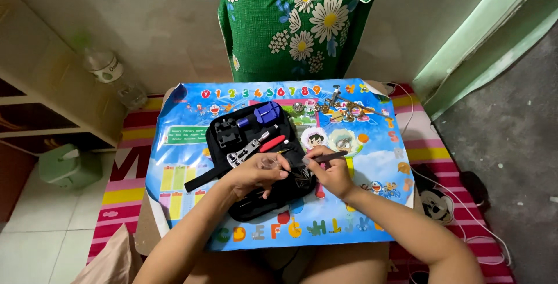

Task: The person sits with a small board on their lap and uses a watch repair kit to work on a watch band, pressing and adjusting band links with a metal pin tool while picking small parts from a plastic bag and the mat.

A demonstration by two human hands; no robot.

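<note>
My left hand [256, 172] pinches a small clear round container [268, 162] over an open black tool case [254, 162]. My right hand [329, 172] grips thin dark tweezers [329, 156] whose tip points left toward the container. The case lies on a colourful children's poster [192, 173] that covers a small table. Inside the case are a blue tool [263, 114], a red-handled tool [272, 143], a metal wrench-like tool [244, 152] and a black block [225, 132].
A metal model [344, 107] stands at the poster's far edge. Behind it is a green floral cushion [296, 22]. A plastic bottle [111, 75] lies at the left by a shelf, with a green stool [70, 165] below. White cable [465, 202] runs over the striped mat at right.
</note>
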